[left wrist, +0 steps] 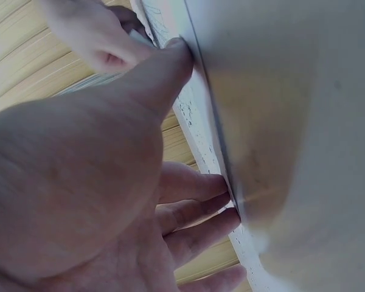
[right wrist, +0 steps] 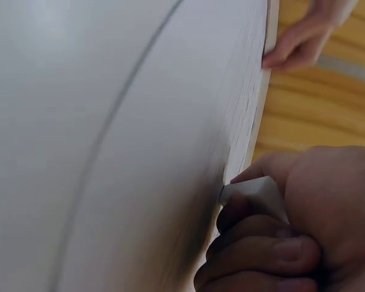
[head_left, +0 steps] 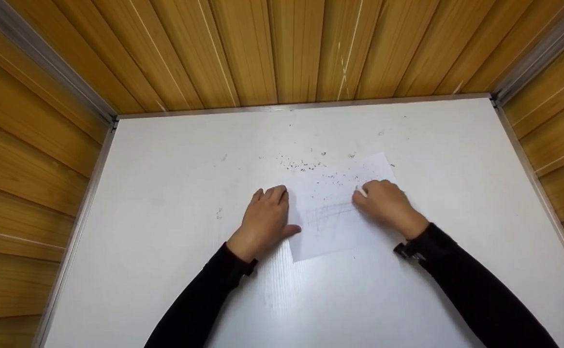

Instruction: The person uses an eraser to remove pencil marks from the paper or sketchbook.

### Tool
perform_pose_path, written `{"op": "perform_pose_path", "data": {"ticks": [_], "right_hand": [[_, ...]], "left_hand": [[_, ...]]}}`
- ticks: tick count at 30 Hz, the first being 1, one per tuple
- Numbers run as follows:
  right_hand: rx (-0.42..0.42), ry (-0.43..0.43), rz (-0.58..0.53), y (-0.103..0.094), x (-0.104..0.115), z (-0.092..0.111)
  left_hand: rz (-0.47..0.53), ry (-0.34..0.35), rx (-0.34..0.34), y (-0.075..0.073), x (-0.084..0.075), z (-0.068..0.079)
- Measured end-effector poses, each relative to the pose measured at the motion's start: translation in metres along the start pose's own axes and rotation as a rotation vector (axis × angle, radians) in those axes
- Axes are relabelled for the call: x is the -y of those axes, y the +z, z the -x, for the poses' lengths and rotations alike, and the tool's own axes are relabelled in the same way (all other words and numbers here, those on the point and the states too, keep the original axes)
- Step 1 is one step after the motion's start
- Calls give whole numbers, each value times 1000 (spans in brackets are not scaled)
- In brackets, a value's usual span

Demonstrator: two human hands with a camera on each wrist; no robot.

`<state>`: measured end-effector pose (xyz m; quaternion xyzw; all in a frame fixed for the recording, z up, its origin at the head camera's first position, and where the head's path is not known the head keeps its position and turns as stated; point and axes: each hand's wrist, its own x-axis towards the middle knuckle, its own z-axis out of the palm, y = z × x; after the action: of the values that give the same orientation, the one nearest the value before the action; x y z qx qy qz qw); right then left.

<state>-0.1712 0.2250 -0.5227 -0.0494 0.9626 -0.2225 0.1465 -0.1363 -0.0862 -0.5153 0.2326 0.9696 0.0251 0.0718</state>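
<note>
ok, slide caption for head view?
Left hand rests on the edge of a marked sheet; right hand holds a white block to it.

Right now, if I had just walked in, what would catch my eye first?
Probably the white sheet of paper lying askew on the white table, with faint grey marks across it and dark crumbs on and beyond its far part. Next, perhaps the right hand, gripping a small white block against the sheet, and the left hand at its left edge, thumb on the paper.
</note>
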Motion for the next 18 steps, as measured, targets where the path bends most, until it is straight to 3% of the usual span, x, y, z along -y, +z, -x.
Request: {"op": "perform_pose_path", "data": {"ticks": [5, 9, 13, 18], "right_hand": [[-28, 88, 17, -26, -47, 11], [-50, 99, 23, -31, -64, 15], [-62, 64, -17, -26, -53, 21], [30, -26, -50, -5, -6, 27]], "left_hand": [[7, 6, 11, 0, 0, -1], [17, 3, 25, -1, 2, 0], [23, -3, 39, -3, 2, 1], [30, -12, 34, -3, -1, -1]]}}
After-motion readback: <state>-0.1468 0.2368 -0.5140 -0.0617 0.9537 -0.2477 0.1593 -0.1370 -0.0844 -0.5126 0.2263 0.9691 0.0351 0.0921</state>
